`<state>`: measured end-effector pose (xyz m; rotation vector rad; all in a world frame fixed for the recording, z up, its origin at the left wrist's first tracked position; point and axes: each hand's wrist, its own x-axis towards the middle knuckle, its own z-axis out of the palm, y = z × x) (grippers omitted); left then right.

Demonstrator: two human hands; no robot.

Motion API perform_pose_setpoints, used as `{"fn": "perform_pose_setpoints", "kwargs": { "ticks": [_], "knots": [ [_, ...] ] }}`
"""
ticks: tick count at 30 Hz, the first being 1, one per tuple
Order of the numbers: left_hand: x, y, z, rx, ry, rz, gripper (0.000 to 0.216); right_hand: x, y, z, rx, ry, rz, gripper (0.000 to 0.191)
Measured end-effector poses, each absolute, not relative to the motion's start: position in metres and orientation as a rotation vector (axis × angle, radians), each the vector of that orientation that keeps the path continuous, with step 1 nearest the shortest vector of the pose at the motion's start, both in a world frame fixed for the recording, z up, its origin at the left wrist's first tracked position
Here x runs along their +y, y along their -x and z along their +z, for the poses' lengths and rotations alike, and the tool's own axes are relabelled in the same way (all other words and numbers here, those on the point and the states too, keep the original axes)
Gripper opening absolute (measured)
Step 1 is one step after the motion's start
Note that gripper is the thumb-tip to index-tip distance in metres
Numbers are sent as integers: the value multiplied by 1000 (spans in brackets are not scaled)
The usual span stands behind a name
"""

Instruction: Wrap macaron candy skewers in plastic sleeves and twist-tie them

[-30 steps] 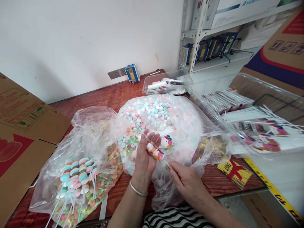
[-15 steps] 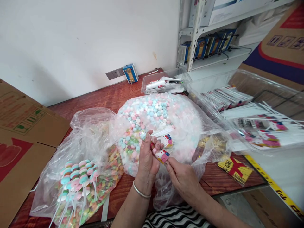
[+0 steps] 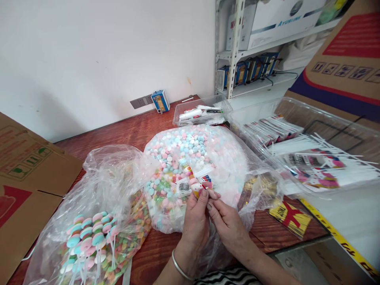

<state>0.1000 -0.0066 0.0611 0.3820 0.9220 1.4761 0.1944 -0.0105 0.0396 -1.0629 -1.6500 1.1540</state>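
1. Left hand (image 3: pixel 194 223): fingers clamped on the printed wrapper (image 3: pixel 197 189).
2. Right hand (image 3: pixel 228 223): fingers just beside the left fingertips; contact hidden, cannot tell if clamped.
3. Wrapper projects beyond the left fingertips, over the bag of candies (image 3: pixel 194 144).
4. Candy lollipops (image 3: pixel 86 232): well left of the fingers.
5. Clear tray (image 3: pixel 360 128): right of the fingers, holding white sticks (image 3: pixel 354 172).
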Motion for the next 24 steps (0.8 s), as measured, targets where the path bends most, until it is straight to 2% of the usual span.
{"fn": "perform_pose_setpoints", "kwargs": {
  "ticks": [7,16,24],
  "knots": [
    [-18,-113,52,1116,-520,1427,38,-14,-194,38,-1637,1068,1125,23],
    [-22,-93,72,947,-520,1452,24,-16,-208,39,-1748,1090,1019,26],
    [-26,-99,50,1033,-487,1559,13,-22,-202,42,-1676,1032,1211,27]
  ]
}}
